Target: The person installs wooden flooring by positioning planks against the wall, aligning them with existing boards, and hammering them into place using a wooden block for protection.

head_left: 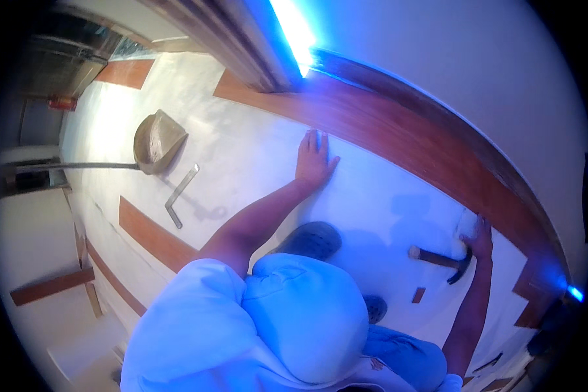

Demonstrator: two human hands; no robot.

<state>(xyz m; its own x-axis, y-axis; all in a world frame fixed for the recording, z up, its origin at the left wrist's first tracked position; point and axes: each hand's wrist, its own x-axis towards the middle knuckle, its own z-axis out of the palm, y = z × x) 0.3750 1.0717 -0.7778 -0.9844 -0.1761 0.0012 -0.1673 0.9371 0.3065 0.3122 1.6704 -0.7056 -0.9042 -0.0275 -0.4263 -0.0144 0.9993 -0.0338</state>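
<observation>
My left hand (317, 161) lies on the pale floor with fingers spread, its fingertips at the edge of the laid reddish-brown floor planks (398, 136). Farther right, my right hand (479, 240) reaches to the same edge, fingers stretched out and thumb apart. A small pale block (464, 224) sits by its thumb and fingers; whether the hand touches it I cannot tell. Close beside that hand is a hammer (439, 257) with a dark head and light handle end. A small brown offcut (419, 295) lies nearby.
A long-handled dustpan (160, 142) and an angled metal bar (179, 196) lie to the left. A loose plank (153, 233) rests near my left arm. A wooden door frame (242, 42) rises ahead, and the wall (438, 59) curves along the right. My shoe (313, 240) is between my arms.
</observation>
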